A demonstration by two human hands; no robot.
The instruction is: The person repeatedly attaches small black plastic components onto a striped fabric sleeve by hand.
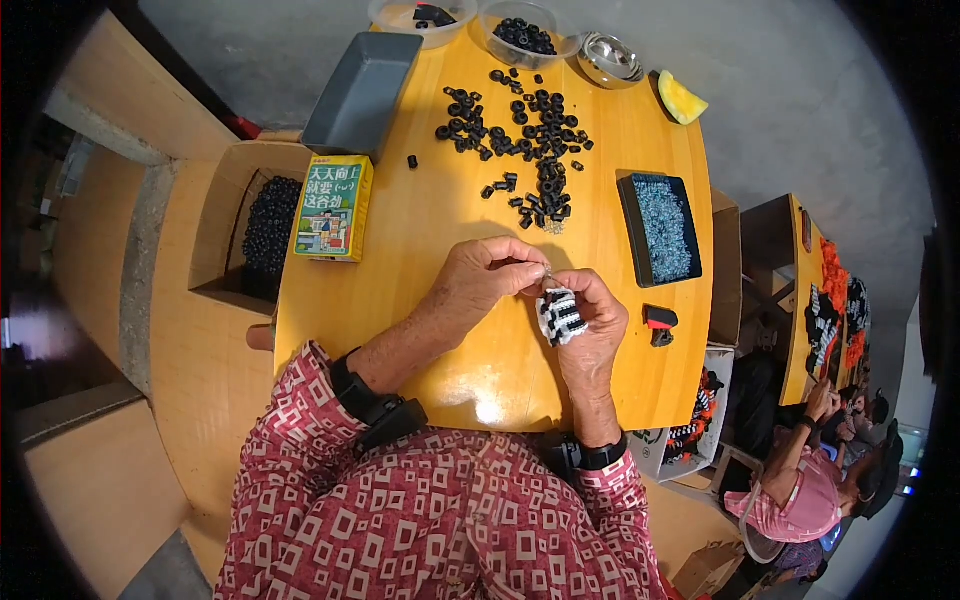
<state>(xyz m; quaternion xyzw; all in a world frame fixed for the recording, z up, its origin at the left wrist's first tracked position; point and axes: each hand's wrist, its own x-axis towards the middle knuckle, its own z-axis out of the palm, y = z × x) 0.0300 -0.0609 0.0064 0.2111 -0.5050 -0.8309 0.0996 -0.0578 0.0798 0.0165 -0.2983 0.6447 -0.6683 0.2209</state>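
Observation:
Over the near middle of the table, my two hands meet at a small black-and-white striped bundle [560,314], which looks like knitted cord or fabric. My right hand [598,318] is closed around its right side. The fingertips of my left hand [488,275] are pinched together just above the bundle, at a tiny clear or metallic bit; what exactly they grip is too small to make out. Beyond my fingers lie many loose black ring-shaped parts [545,135], with a few clear pieces [554,227] at their near end.
A black tray [635,240] of small clear-blue pieces and a red-and-black part [659,318] lie right. Left are a grey bin [358,95], a yellow-green box [335,210] and a carton [215,245]. A metal bowl [611,60] and melon slice [682,98] lie far; people sit right.

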